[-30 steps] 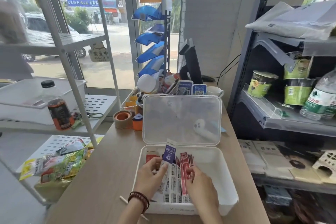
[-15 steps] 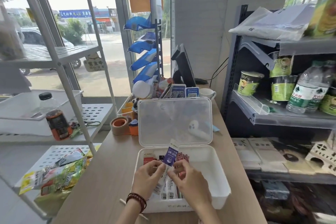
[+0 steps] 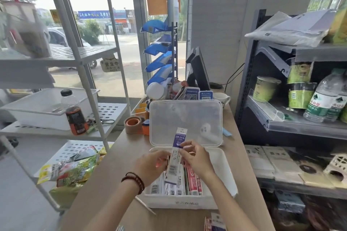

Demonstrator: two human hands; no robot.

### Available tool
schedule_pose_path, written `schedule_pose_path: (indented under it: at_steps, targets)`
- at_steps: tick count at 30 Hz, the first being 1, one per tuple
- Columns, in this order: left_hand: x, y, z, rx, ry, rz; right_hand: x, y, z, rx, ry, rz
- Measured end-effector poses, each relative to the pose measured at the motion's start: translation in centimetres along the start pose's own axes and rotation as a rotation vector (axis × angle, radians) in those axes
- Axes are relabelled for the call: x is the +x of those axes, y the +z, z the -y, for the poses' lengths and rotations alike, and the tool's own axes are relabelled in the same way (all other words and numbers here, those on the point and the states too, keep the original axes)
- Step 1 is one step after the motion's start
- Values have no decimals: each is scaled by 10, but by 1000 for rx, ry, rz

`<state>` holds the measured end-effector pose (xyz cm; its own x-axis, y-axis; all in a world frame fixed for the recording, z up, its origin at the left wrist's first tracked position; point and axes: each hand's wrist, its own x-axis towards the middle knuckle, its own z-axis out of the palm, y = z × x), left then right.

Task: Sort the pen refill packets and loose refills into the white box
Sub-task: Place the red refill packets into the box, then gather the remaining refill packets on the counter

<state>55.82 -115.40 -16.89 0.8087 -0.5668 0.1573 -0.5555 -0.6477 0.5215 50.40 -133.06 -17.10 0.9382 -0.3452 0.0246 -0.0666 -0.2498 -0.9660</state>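
Legible print, head view: I log two readable items.
Refill packet [image 3: 179, 138], just off centre toward 6 o'clock: purple band reads "DM-201", last digit unclear to me, "0.5" beneath. Door sign [image 3: 110, 65], 10 o'clock: "营业中". Shopfront banner [image 3: 93, 14], 11 o'clock, and water bottle [image 3: 327, 99] label, 3 o'clock: characters too blurred to read.

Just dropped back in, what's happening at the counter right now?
A person is sorting pen refills. The left hand and right hand both pinch one purple-labelled refill packet, held upright above the white box. Its clear lid stands open behind. White and red packets already lie side by side in the box's left part. A few more packets lie on the counter in front of the box.
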Motion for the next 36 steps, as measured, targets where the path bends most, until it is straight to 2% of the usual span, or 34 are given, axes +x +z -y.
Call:
schedule_pose_path:
  at_steps: [2, 4, 11, 17, 21, 25, 27, 31, 36]
  targets:
    - [-5, -13, 6, 271, -3, -17, 3, 13, 3, -78, -10, 66]
    - [-10, -22, 12, 391, -10, -5, 3, 31, -1, -162, -31, 96]
    - [-37, -38, 39, 411, -119, -4, 2, 82, -30, -505, -16, 43]
    - [-60, -44, 50, 341, -135, -21, -2, 72, -23, -924, -12, 339]
    - [-77, -37, 47, 342, -105, -95, -16, 62, -5, -878, -142, 254]
    - [-106, -30, 52, 289, -137, -197, -80, 41, 9, -591, -259, 91]
    - [-128, -15, 51, 265, -140, -176, -122, 28, 2, -591, -217, 81]
    - [-171, 21, 34, 185, -91, -104, -187, 0, -28, -691, -12, 131]
    - [-205, 59, -10, 30, -26, -5, -238, -31, -52, -771, 200, -9]
